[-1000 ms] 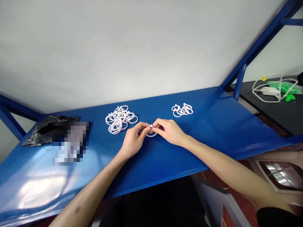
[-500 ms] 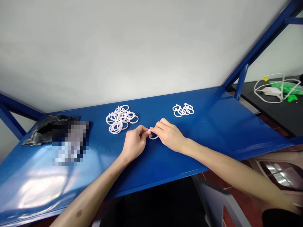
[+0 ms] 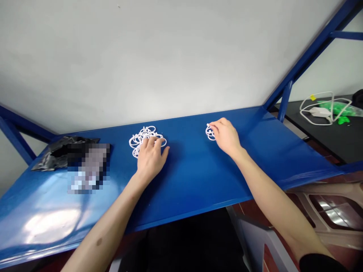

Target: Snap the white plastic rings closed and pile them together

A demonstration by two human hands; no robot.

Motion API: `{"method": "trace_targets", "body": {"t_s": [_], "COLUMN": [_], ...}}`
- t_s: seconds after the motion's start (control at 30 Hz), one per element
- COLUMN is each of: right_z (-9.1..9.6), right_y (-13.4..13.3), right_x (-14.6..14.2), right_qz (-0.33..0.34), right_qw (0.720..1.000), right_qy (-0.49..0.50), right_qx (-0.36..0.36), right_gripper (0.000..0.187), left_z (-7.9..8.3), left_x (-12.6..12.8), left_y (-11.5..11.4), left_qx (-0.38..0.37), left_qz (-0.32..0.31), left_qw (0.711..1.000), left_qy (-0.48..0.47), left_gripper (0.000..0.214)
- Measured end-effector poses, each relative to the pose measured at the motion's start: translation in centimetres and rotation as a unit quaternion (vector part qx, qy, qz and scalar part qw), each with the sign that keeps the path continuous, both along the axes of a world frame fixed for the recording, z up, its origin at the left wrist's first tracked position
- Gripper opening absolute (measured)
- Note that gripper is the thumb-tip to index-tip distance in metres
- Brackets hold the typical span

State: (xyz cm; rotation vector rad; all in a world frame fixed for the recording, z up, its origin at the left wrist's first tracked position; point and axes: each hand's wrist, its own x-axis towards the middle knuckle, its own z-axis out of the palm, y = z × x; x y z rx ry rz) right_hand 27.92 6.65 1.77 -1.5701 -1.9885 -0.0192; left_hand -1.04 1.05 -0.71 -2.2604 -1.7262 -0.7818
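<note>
A larger pile of white plastic shower curtain rings (image 3: pixel 138 139) lies left of centre on the blue table. Over its near side reaches my left hand (image 3: pixel 150 153), thumb held apart from the other fingers, fingertips at the rings. To the right, a smaller group of white rings (image 3: pixel 210 134) is partly covered by my right hand (image 3: pixel 226 135). Its thumb and fingers are closed together in a pinch at a ring there, with a small knobbed end showing beside the fingertips. Most of that group is hidden behind the hand.
A black plastic bag (image 3: pixel 62 153) and a blurred-out item (image 3: pixel 92 166) lie on the left of the blue table (image 3: pixel 184 189). Blue frame bars (image 3: pixel 286 100) rise at the sides. Beyond, a dark table holds a white cable (image 3: pixel 304 111) and green bags (image 3: pixel 337 107).
My hands, which met over a single ring at the middle, have parted. The left moved to the larger pile and opened; the right carried the ring to the smaller group.
</note>
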Motion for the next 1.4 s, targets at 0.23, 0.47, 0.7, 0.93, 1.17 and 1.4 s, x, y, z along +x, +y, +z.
{"method": "trace_targets", "body": {"t_s": [0.23, 0.47, 0.7, 0.93, 1.17, 1.4], "right_z": [0.0, -0.5, -1.0, 0.1, -0.2, -1.1], "right_y": [2.3, 2.7, 2.8, 1.6, -1.8, -4.6], "right_x": [4.3, 3.9, 3.8, 2.7, -2.7, -6.2], "right_qz": [-0.173, -0.179, -0.169, -0.128, 0.15, 0.266], "right_qw": [0.983, 0.976, 0.983, 0.991, 0.984, 0.931], "right_qy": [0.02, 0.056, 0.016, 0.028, 0.092, 0.196], "right_qx": [-0.05, -0.113, -0.067, 0.022, 0.017, -0.156], "right_gripper": [0.018, 0.015, 0.023, 0.021, 0.022, 0.019], "left_z": [-0.4, -0.2, 0.3, 1.2, 0.8, 0.6], "left_x": [-1.7, -1.8, -1.0, 0.3, 2.2, 2.6], "left_y": [1.1, 1.2, 0.5, -0.6, -1.9, -2.1], "left_qx": [-0.012, 0.002, 0.012, 0.06, 0.077, 0.07], "left_qz": [0.081, 0.088, 0.074, -0.013, -0.175, -0.216], "left_qw": [0.995, 0.994, 0.997, 0.993, 0.981, 0.974], "left_qy": [0.059, 0.06, -0.032, -0.102, -0.037, 0.013], "left_gripper": [0.027, 0.026, 0.014, 0.01, 0.01, 0.011]}}
